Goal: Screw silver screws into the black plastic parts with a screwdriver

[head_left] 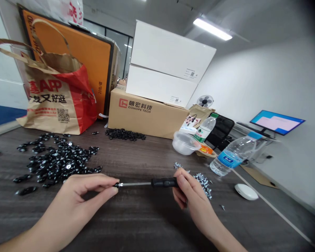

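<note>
One screwdriver (165, 182), two water bottles (207, 126) (232, 155), two white boxes (168, 49) (157, 84), one paper bag (55, 91), one fan (205, 101) and one monitor (277, 121) are seen.

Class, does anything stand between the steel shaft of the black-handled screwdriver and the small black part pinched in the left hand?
Only what looks like a small silvery screw, lined up between the shaft and the black part. Nothing else visible stands in that line.

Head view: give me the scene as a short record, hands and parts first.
Left hand: pinching small black part at screwdriver's tip
Right hand: gripping screwdriver by its black handle
Large black pile: beyond left hand
Smaller black pile: before brown box
Silver screws: beside right hand
Blue-capped bottle: upright, right side
</note>
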Demonstrator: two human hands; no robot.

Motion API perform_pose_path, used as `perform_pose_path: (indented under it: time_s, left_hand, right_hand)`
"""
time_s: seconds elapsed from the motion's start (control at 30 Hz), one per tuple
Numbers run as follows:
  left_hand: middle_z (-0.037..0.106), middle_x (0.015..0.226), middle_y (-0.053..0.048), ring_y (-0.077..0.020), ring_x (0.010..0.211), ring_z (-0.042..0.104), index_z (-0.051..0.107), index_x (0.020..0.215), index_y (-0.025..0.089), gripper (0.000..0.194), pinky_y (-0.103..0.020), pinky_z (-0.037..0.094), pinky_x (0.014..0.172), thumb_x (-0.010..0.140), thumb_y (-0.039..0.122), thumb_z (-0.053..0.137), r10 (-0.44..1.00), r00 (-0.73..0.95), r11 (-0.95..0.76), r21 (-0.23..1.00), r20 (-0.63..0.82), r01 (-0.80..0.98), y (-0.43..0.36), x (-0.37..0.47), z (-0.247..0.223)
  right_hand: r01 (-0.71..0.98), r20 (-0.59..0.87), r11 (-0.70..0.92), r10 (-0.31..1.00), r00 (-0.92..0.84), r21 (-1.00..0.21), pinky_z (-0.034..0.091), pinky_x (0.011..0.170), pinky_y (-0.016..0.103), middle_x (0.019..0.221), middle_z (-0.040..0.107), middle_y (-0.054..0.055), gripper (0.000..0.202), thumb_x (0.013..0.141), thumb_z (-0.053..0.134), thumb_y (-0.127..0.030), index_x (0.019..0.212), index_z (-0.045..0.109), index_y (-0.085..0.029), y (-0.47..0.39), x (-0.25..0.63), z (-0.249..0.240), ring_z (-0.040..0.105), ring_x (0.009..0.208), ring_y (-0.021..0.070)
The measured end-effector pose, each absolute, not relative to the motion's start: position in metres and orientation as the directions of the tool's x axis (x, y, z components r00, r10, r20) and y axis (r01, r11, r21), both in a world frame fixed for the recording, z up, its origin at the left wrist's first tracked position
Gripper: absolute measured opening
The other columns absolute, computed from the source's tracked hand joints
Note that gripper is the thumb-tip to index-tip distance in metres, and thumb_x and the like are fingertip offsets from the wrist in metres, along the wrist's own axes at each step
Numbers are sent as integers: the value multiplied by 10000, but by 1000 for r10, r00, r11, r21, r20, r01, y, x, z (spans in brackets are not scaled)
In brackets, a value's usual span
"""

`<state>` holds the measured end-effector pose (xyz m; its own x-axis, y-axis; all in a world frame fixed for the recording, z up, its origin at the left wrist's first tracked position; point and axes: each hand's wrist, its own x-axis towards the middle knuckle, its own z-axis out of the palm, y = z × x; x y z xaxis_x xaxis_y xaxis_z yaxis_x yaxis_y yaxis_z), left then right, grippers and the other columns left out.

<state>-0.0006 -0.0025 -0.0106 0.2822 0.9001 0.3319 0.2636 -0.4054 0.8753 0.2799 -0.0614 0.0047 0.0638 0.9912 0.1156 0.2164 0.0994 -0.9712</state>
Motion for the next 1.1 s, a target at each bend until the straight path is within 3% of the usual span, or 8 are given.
perform_pose_path:
  time_s: [0.07,0.2,0.33,0.53,0.67,0.8,0.97,1.1]
  left_hand:
    - [829,790,17,-183,692,777,825,851,302,105,-208,606,660,799,325,737,900,286,-403,877,328,261,-2,-1,-12]
    - [824,767,15,-173,656,767,822,877,293,117,-200,599,623,805,337,741,910,293,-364,904,293,226,1,-2,-20]
    - [826,789,18,-163,673,764,822,883,301,107,-190,591,641,804,321,752,909,285,-364,911,303,193,4,-2,-25]
    - [807,727,29,-154,648,749,818,881,297,97,-189,587,628,809,303,753,918,267,-346,921,294,178,2,-3,-21]
    - [821,788,16,-163,669,757,823,862,290,98,-206,598,652,799,276,749,904,265,-391,900,335,195,1,-3,-18]
    - [814,742,28,-155,642,754,816,873,292,101,-192,597,624,800,283,747,910,275,-363,917,311,164,2,-2,-18]
    - [820,786,25,-151,654,758,821,857,300,106,-189,597,638,789,267,747,896,270,-408,894,353,187,3,-1,-20]
    - [816,754,26,-153,631,755,819,856,295,104,-192,600,625,787,273,744,905,261,-390,902,337,187,3,-1,-20]
  right_hand:
    - [202,102,91,994,44,-975,221,454,235,529,332,-104,438,984,443,-600,754,407,-229,-61,280,4,328,431,85]
    - [151,80,76,997,17,-986,355,537,235,653,506,-66,330,973,492,-575,957,472,-246,-61,280,4,465,562,118]
    - [266,105,75,989,100,-961,214,413,217,492,315,-111,449,976,455,-609,738,407,-231,-60,281,1,313,394,77]
    - [242,89,75,995,48,-967,377,530,239,656,504,-59,374,959,478,-623,970,487,-249,-62,280,1,459,569,125]
    - [266,83,61,994,72,-962,211,429,243,502,310,-99,486,964,432,-647,710,385,-236,-61,282,1,289,428,94]
    - [192,44,45,999,-11,-980,370,559,256,659,496,-56,355,973,460,-603,949,468,-248,-63,283,2,447,593,136]
    - [264,105,80,991,83,-961,239,462,242,529,339,-97,435,982,443,-608,764,423,-232,-60,282,0,310,457,97]
    - [195,72,65,997,30,-979,361,540,247,664,498,-60,363,964,484,-608,952,480,-245,-60,281,0,447,567,123]
